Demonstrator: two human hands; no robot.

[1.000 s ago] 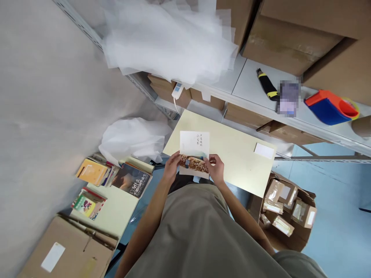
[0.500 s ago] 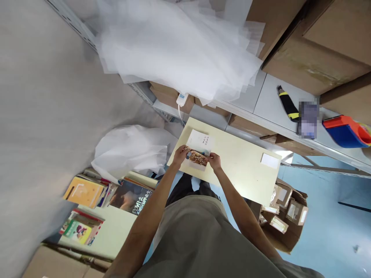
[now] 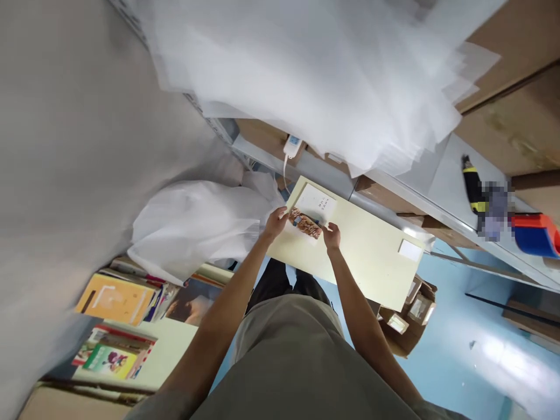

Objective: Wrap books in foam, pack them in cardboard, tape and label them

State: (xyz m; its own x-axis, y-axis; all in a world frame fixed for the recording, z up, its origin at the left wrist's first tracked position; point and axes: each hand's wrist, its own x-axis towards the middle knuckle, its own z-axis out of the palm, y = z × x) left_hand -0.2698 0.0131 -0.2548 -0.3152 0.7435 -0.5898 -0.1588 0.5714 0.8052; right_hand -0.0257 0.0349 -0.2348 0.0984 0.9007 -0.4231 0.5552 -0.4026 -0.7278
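Note:
On the pale yellow table (image 3: pixel 363 245) in front of me lies a white book (image 3: pixel 315 201) with dark vertical characters on its cover. Across its lower part runs a brown patterned paper strip (image 3: pixel 306 224) with a small blue patch. My left hand (image 3: pixel 276 223) pinches the strip's left end. At the right end, my right hand (image 3: pixel 331 236) has its thumb and fingers closed on the strip's edge. The fingertips are small in view, so the exact grip is hard to see.
White foam sheets (image 3: pixel 284 76) hang over the shelf above. A utility knife (image 3: pixel 472 184) and a red-and-blue tape dispenser (image 3: pixel 534 234) lie on the shelf. A white card (image 3: pixel 410 249) sits at the table's right end. Left are stacked books (image 3: pixel 116 297); right, an open carton (image 3: pixel 405 335).
The view has shifted and turned slightly. Both hands stay at the ends of the patterned strip, and the book and strip look slightly more tilted.

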